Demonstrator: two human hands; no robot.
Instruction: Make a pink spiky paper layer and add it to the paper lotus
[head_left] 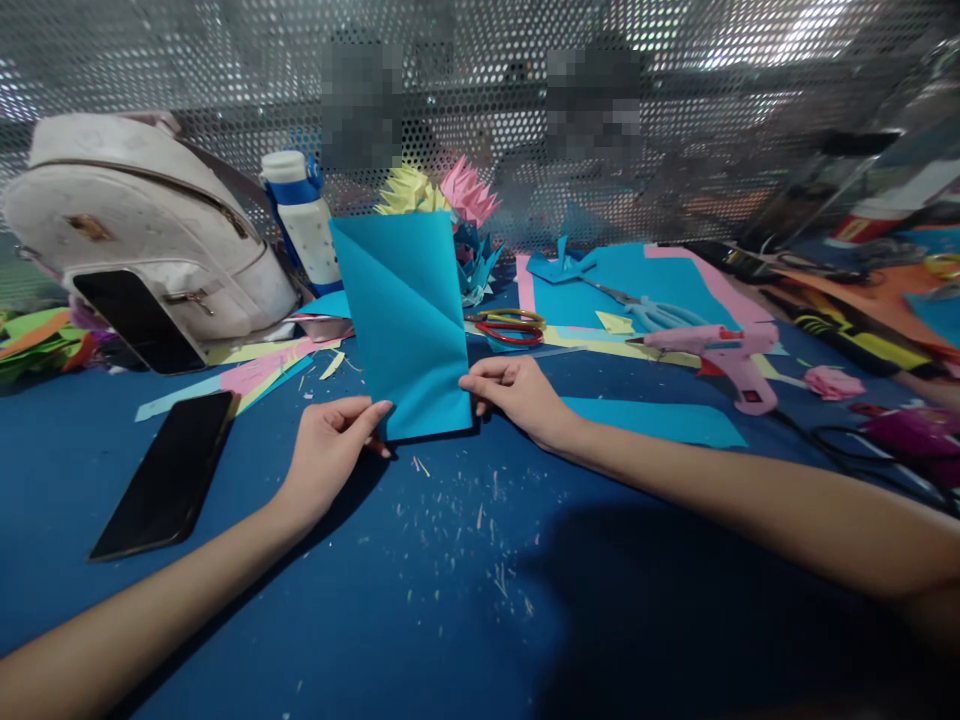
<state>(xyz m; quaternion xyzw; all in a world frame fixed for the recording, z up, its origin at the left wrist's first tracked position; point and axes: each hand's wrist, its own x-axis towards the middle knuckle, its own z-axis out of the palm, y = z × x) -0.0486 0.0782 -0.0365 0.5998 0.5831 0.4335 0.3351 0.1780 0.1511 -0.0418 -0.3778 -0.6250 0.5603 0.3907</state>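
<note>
A blue sheet of paper (409, 320) with diagonal and crosswise creases stands nearly upright above the blue table (450, 620). My left hand (334, 445) pinches its lower left corner between thumb and fingers. On the other side, my right hand (517, 395) grips the right edge near the bottom. Behind the sheet, yellow (411, 190) and pink (469, 190) folded paper flowers show in part. Red-handled scissors (510, 328) lie just beyond my right hand, and a flat blue strip of paper (660, 422) is partly behind my right forearm.
At the left are a dark phone (169, 475), another phone (139, 320) leaning on a white backpack (150, 230), and a bottle (306, 225). At the right lie a pink glue gun (727, 355), light-blue scissors (660, 313) and a cutter (862, 335). A perforated metal screen (480, 90) stands behind.
</note>
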